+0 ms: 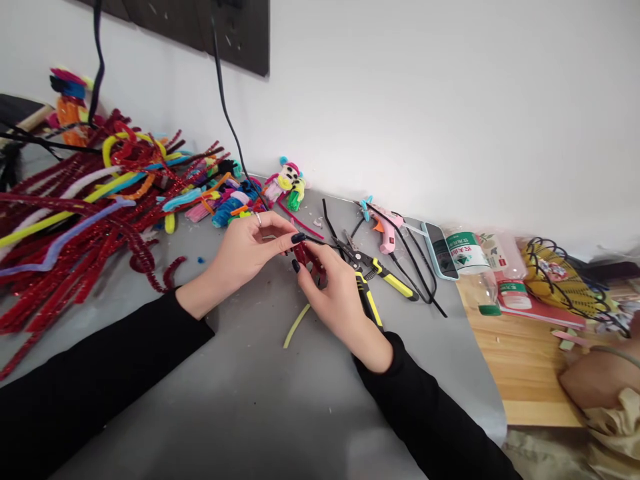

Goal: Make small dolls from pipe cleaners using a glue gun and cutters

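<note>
Between the fingertips of both hands is a dark red pipe cleaner (301, 255), bent into a small piece whose full shape is partly hidden. My left hand (253, 248) pinches it from the left with thumb and fingers. From the right, my right hand (336, 288) curls its fingers around the same piece. Below them a short yellow-green pipe cleaner (296, 327) lies on the grey mat (240, 393). Just beyond my right hand rest yellow-and-black wire strippers (370, 270). Small pipe-cleaner figures (287, 183) stand behind my hands near the wall.
A big heap of pipe cleaners (95, 213), mostly red, covers the left side. A pink glue gun (389, 232), black stems (417, 260), a phone (440, 250) and plastic bottles (470, 257) lie to the right. Another person's arm (603, 373) shows at the right edge. A black cable (223, 93) hangs down.
</note>
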Demonstrator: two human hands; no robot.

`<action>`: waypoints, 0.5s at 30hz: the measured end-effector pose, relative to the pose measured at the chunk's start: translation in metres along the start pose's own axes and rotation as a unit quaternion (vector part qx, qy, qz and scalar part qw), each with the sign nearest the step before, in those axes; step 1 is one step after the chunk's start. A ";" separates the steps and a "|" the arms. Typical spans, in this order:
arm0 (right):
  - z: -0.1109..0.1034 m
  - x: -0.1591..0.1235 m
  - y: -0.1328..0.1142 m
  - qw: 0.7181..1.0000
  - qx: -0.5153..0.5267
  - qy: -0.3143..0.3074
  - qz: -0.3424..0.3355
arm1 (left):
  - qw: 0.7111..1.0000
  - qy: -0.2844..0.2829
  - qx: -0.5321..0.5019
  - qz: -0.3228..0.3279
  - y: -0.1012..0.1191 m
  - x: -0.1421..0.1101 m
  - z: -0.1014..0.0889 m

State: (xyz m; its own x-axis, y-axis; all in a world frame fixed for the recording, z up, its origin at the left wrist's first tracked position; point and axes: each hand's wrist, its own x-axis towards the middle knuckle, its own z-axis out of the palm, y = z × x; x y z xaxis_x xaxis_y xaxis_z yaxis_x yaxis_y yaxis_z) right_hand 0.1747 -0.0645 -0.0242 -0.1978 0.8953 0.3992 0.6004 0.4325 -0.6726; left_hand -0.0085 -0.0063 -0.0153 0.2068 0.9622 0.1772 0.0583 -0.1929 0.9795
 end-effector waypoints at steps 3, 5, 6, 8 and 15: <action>0.000 0.000 0.002 1.000 0.022 0.002 -0.003 | 0.999 -0.019 0.033 0.014 0.003 0.000 0.000; 0.000 0.001 0.003 0.999 0.032 0.002 0.000 | 0.999 -0.032 0.038 0.022 0.004 -0.001 0.000; -0.001 0.001 0.003 0.999 0.035 0.000 0.003 | 0.998 -0.039 0.036 0.027 0.003 0.000 0.000; -0.001 0.001 0.003 0.999 0.039 -0.004 0.008 | 0.998 -0.051 0.029 0.037 0.002 0.000 -0.001; 0.000 0.000 0.003 0.998 0.052 -0.024 0.022 | 0.999 -0.008 0.032 0.038 0.003 0.002 -0.004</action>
State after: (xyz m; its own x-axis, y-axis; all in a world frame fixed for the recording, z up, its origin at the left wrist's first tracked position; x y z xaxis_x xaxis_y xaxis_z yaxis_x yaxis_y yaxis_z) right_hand 0.1761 -0.0630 -0.0262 -0.2118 0.9164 0.3396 0.5253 0.3998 -0.7512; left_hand -0.0119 -0.0042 -0.0117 0.2278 0.9412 0.2497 0.1041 -0.2785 0.9548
